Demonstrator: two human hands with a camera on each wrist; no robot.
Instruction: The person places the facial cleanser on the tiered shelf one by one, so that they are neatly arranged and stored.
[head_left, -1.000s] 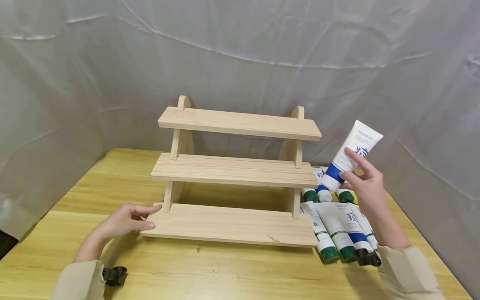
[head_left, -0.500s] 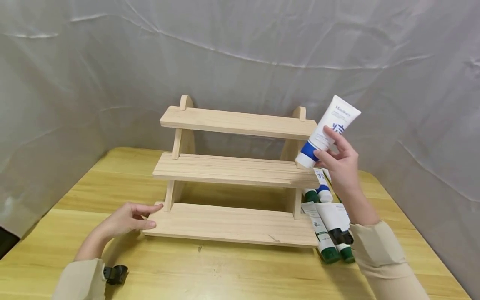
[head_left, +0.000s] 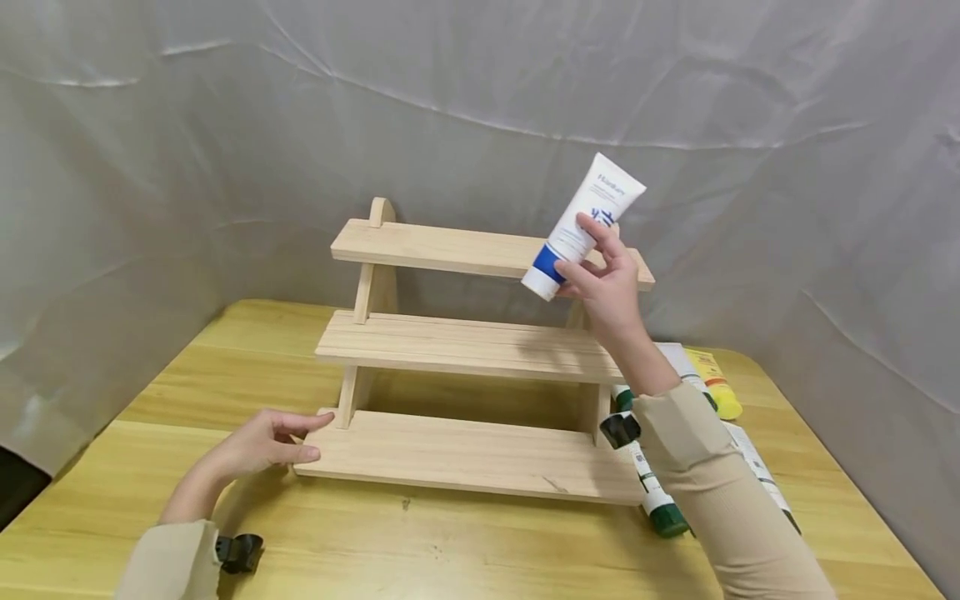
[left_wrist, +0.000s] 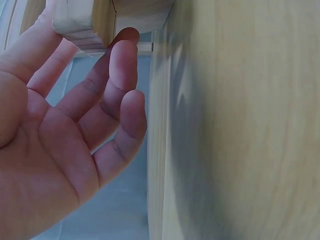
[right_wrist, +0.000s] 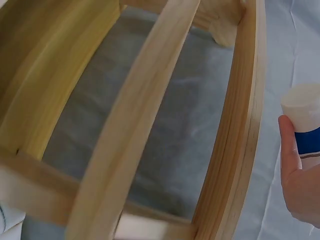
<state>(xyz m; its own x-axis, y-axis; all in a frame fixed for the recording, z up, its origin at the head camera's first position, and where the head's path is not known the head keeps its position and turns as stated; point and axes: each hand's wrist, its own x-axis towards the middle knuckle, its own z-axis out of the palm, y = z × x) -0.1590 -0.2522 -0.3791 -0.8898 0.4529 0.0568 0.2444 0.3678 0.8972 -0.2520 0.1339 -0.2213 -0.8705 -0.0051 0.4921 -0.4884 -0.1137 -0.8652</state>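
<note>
A three-tier wooden display stand [head_left: 465,454] stands on the table. My left hand [head_left: 258,446] grips the left end of its bottom shelf, thumb on top near the front. Seen from the left wrist, the fingers [left_wrist: 122,65] curl beneath the shelf end [left_wrist: 82,22]. My right hand [head_left: 611,287] pinches a white squeeze tube [head_left: 585,221] with a blue band, raised in front of the top shelf's right part. The tube tilts, cap down to the left. Only its cap end [right_wrist: 305,107] shows in the right wrist view, apart from the stand.
Right of the stand lie several white tubes with green caps [head_left: 667,518], partly hidden by my right forearm. A yellow tube [head_left: 716,383] lies behind them. Grey cloth [head_left: 480,92] hangs behind the wooden table [head_left: 360,550].
My right hand has carried the blue-banded tube up and leftward from above the lying tubes to the top shelf. My left hand keeps its grip on the bottom shelf.
</note>
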